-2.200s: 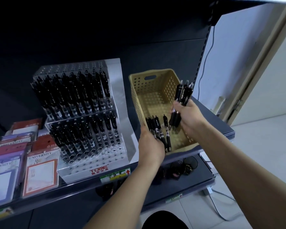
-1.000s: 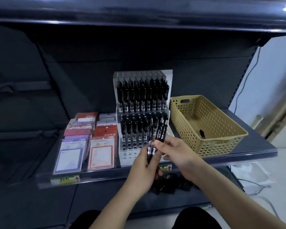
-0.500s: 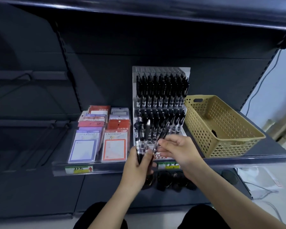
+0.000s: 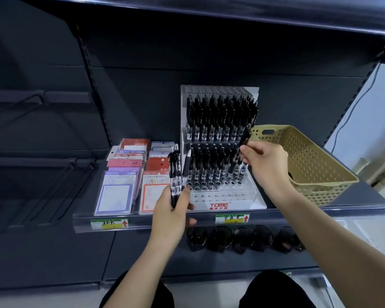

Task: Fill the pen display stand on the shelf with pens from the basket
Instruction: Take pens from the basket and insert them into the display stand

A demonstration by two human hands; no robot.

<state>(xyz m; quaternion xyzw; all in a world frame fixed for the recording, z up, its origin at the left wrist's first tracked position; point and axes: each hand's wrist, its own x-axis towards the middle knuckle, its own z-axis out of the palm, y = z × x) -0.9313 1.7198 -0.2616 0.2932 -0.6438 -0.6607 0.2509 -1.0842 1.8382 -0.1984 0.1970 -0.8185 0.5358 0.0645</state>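
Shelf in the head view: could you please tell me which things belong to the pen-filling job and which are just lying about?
Job: pen stand, basket, pen bundle in left hand, single pen in right hand.
Lying about: notepad packs, price labels, dark cups below.

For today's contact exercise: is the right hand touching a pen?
Touching. The head view shows the right hand pinching one black pen at the display stand.

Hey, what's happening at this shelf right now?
A person is stocking the clear acrylic pen display stand. Their left hand grips a bundle of black pens, while the right hand pinches a single black pen over the stand's lower tier. Its front holes are empty. The tan perforated plastic basket sits to its right.
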